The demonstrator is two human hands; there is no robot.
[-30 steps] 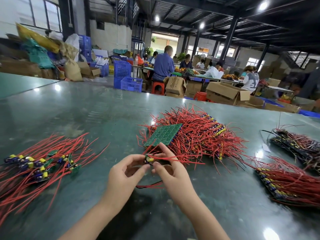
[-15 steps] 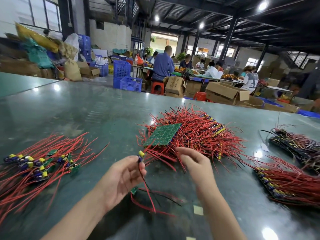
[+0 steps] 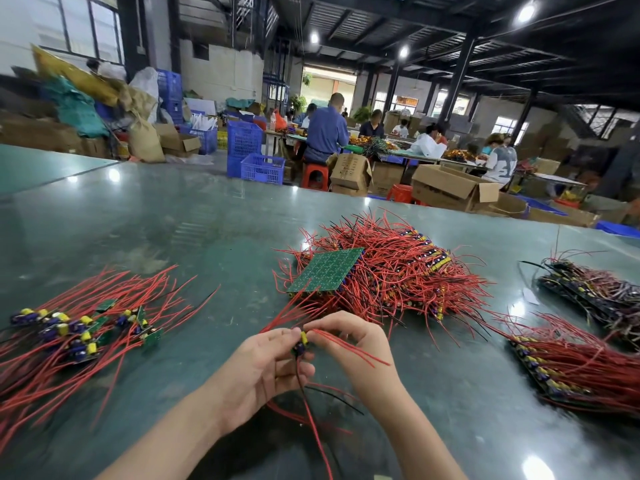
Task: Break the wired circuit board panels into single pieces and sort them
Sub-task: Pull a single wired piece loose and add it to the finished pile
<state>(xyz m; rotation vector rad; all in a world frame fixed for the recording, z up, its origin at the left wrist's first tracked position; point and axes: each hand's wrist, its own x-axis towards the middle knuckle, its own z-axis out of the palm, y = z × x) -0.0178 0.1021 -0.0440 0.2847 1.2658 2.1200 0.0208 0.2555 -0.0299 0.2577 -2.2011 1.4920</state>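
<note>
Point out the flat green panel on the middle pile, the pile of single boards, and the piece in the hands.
green panel (image 3: 325,270), head view, bare top face
single boards (image 3: 86,332), head view, pile's middle
held piece (image 3: 300,342), head view, yellow-capped part

Both forearms are brought in from the bottom edge, bare, and angled toward each other so the hands meet in the middle. The left hand (image 3: 266,362) is turned palm-inward with its fingers curled, thumb on top. The right hand (image 3: 353,341) is arched over from the other side, fingertips (image 3: 317,332) pinched down next to the left thumb. A tight two-handed grip, knuckles up, wrists slightly bent.
</note>
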